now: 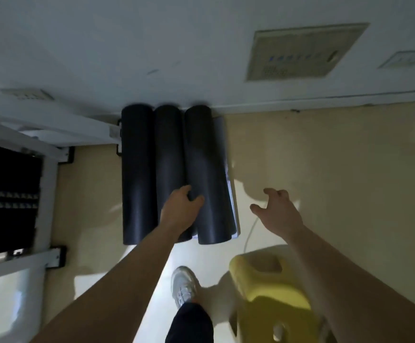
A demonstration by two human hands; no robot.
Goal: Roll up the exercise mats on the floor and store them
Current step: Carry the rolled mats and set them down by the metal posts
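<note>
Fingers (197, 199) of the left hand (180, 209) curl onto the right roll (206, 149), thumb tucked in the groove beside the middle roll (168, 149). Right hand (275, 211) is spread wide over the floor (325, 157), holding nothing. Three dark rolls lie side by side at frame centre, ends against the wall (152, 58). Probably light, soft, springy foam. The flap (228, 174) looks loose, so grip mid-length and pin it.

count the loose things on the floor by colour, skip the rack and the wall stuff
black rolled mats: 3 (left mat, middle mat, right mat)
yellow plastic item: 1
white shoe: 1
total: 5
</note>
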